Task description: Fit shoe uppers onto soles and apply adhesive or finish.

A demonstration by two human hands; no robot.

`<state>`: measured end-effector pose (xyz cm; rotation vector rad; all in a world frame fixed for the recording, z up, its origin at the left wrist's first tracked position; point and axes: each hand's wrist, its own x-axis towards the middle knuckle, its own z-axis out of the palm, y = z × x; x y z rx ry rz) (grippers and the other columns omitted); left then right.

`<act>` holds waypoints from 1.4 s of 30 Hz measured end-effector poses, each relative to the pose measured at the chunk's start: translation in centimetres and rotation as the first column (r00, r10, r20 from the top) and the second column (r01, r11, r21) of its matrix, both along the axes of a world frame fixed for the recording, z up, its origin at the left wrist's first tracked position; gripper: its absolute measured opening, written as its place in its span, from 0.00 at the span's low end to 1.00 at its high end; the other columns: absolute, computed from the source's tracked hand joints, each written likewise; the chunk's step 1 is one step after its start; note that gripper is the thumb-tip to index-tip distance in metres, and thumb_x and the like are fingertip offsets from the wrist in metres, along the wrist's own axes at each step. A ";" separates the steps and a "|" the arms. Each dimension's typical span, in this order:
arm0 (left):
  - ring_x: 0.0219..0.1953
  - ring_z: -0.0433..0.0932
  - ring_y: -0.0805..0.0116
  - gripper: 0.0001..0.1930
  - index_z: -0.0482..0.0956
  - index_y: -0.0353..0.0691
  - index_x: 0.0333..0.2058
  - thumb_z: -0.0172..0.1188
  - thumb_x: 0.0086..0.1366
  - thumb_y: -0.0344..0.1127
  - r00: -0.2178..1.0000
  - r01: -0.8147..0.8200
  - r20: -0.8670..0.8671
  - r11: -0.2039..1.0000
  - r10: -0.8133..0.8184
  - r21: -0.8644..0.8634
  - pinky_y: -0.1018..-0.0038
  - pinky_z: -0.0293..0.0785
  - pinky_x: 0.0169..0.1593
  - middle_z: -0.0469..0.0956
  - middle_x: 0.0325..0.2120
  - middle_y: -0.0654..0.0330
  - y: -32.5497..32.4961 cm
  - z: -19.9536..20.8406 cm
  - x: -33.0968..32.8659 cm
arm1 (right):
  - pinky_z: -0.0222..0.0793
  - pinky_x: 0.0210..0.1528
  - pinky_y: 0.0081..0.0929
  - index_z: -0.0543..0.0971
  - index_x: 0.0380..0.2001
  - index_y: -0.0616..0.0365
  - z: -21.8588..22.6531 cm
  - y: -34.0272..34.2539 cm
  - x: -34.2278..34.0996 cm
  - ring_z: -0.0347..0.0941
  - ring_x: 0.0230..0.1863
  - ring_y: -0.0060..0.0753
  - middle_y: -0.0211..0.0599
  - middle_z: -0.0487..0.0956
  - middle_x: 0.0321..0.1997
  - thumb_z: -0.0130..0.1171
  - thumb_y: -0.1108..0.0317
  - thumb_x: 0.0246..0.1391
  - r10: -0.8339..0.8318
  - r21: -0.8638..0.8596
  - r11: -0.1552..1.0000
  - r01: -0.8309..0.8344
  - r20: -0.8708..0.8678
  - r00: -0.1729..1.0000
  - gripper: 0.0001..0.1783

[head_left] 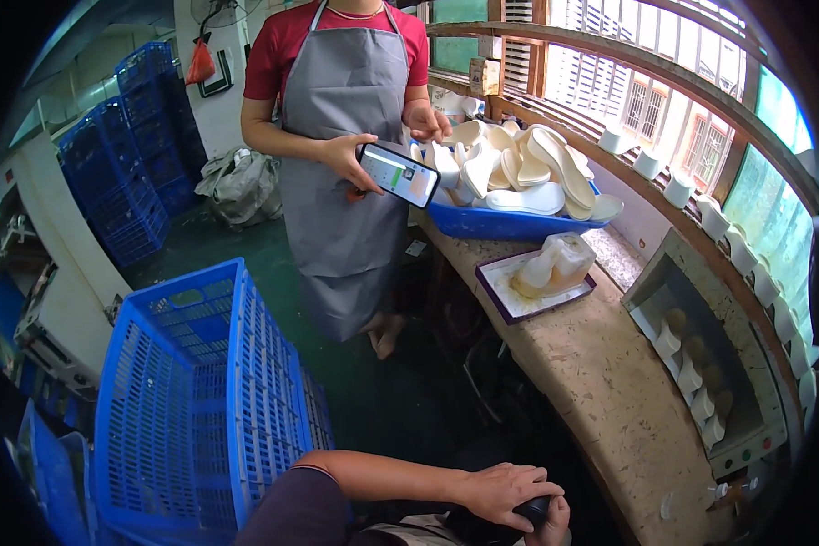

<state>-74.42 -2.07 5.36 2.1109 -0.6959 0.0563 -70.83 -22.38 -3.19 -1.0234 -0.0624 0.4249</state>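
Holding a black rounded piece [535,510] between both hands, low in view.
Left hand [504,489] curls over its top; right hand [554,524] bends around its side. Underside hidden. Likely light, stiff and slippery; grip at opposite sides. Outward: wooden workbench [578,375], blue slatted crate [244,387], blue basin [519,226] of pale insoles [524,199].

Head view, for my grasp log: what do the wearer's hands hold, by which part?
A dark rounded object: left hand on its upper-left side, right hand on its right.
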 end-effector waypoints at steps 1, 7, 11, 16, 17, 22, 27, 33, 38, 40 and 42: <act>0.39 0.75 0.57 0.33 0.72 0.43 0.57 0.72 0.53 0.43 1.000 -0.005 -0.004 1.000 0.005 -0.001 0.65 0.76 0.44 0.72 0.38 0.56 -0.5 -0.1 0.6 | 0.78 0.41 0.25 0.79 0.44 0.62 -0.1 -0.5 0.6 0.80 0.37 0.33 0.42 0.83 0.39 0.61 0.59 0.66 -0.002 0.003 1.000 0.002 -0.005 1.000 0.15; 0.41 0.74 0.56 0.35 0.70 0.44 0.60 0.72 0.55 0.43 0.998 0.005 -0.067 0.999 -0.003 0.039 0.65 0.75 0.46 0.72 0.39 0.56 -3.2 -1.5 3.8 | 0.79 0.42 0.27 0.79 0.45 0.62 -2.4 -3.4 3.3 0.80 0.37 0.34 0.43 0.83 0.39 0.63 0.58 0.65 -0.017 0.017 1.000 0.018 -0.048 0.999 0.17; 0.40 0.74 0.57 0.35 0.70 0.44 0.60 0.72 0.55 0.43 0.999 -0.003 -0.053 0.999 0.005 0.041 0.65 0.75 0.45 0.72 0.39 0.56 -5.1 -2.9 5.9 | 0.79 0.41 0.26 0.79 0.45 0.61 -4.7 -5.5 5.5 0.80 0.36 0.34 0.42 0.83 0.38 0.64 0.58 0.64 -0.052 0.005 0.999 0.053 -0.060 0.997 0.17; 0.40 0.74 0.56 0.35 0.70 0.43 0.60 0.72 0.55 0.44 0.998 0.011 -0.056 0.999 -0.008 0.048 0.65 0.75 0.45 0.72 0.40 0.55 -7.5 -4.1 8.3 | 0.78 0.39 0.25 0.79 0.46 0.61 -6.2 -7.9 7.4 0.80 0.35 0.32 0.40 0.83 0.37 0.63 0.59 0.65 -0.069 -0.005 0.998 0.069 -0.104 0.992 0.16; 0.40 0.74 0.56 0.35 0.70 0.43 0.60 0.72 0.55 0.44 0.998 0.014 -0.060 0.999 -0.011 0.051 0.65 0.75 0.45 0.72 0.40 0.55 -8.0 -4.2 8.8 | 0.78 0.39 0.25 0.79 0.46 0.61 -6.5 -8.3 7.8 0.80 0.35 0.32 0.40 0.83 0.37 0.63 0.59 0.65 -0.072 -0.003 0.997 0.072 -0.109 0.991 0.16; 0.41 0.74 0.56 0.34 0.70 0.43 0.60 0.72 0.55 0.45 0.997 0.021 -0.080 0.998 -0.017 0.056 0.64 0.75 0.45 0.71 0.40 0.55 -9.5 -4.7 10.7 | 0.78 0.38 0.24 0.80 0.47 0.61 -7.5 -9.6 9.5 0.80 0.35 0.31 0.38 0.83 0.36 0.61 0.58 0.66 -0.084 -0.003 0.996 0.084 -0.095 0.992 0.16; 0.40 0.75 0.56 0.34 0.70 0.43 0.59 0.71 0.55 0.45 0.999 -0.001 -0.052 0.999 0.003 0.037 0.64 0.75 0.44 0.72 0.40 0.55 -9.0 -5.9 11.4 | 0.78 0.38 0.24 0.80 0.47 0.61 -8.4 -9.1 10.3 0.80 0.35 0.31 0.38 0.84 0.37 0.57 0.59 0.68 -0.088 -0.019 0.996 0.087 -0.088 0.992 0.16; 0.40 0.75 0.56 0.34 0.70 0.42 0.59 0.71 0.55 0.45 0.998 -0.028 -0.057 0.999 0.030 0.034 0.65 0.76 0.44 0.72 0.39 0.55 -4.1 -6.2 10.2 | 0.77 0.40 0.23 0.80 0.48 0.61 -9.0 -4.7 9.5 0.80 0.36 0.31 0.40 0.84 0.40 0.54 0.60 0.69 -0.067 -0.013 0.998 0.066 -0.091 0.994 0.16; 0.40 0.75 0.55 0.33 0.71 0.42 0.58 0.71 0.56 0.45 0.998 -0.050 -0.047 0.999 0.050 0.009 0.65 0.76 0.44 0.72 0.39 0.54 2.8 -6.2 6.8 | 0.76 0.41 0.22 0.80 0.48 0.61 -8.4 1.9 6.9 0.80 0.38 0.30 0.41 0.84 0.42 0.53 0.61 0.70 -0.014 -0.006 1.000 0.014 -0.055 0.998 0.16; 0.40 0.76 0.54 0.33 0.71 0.41 0.58 0.70 0.57 0.47 0.996 -0.057 -0.065 0.998 0.056 -0.008 0.64 0.76 0.45 0.72 0.39 0.53 5.6 -5.8 5.3 | 0.76 0.41 0.21 0.80 0.48 0.62 -7.6 4.5 5.8 0.80 0.39 0.30 0.41 0.84 0.43 0.52 0.61 0.70 0.031 -0.016 0.999 -0.032 -0.040 0.999 0.16; 0.40 0.76 0.53 0.33 0.71 0.40 0.58 0.70 0.57 0.48 0.996 -0.065 -0.063 0.998 0.064 -0.010 0.64 0.76 0.45 0.73 0.40 0.53 7.7 -4.7 3.8 | 0.76 0.41 0.21 0.80 0.48 0.62 -6.3 6.7 4.7 0.80 0.39 0.30 0.41 0.84 0.43 0.52 0.61 0.70 0.058 -0.014 0.998 -0.059 -0.023 0.998 0.16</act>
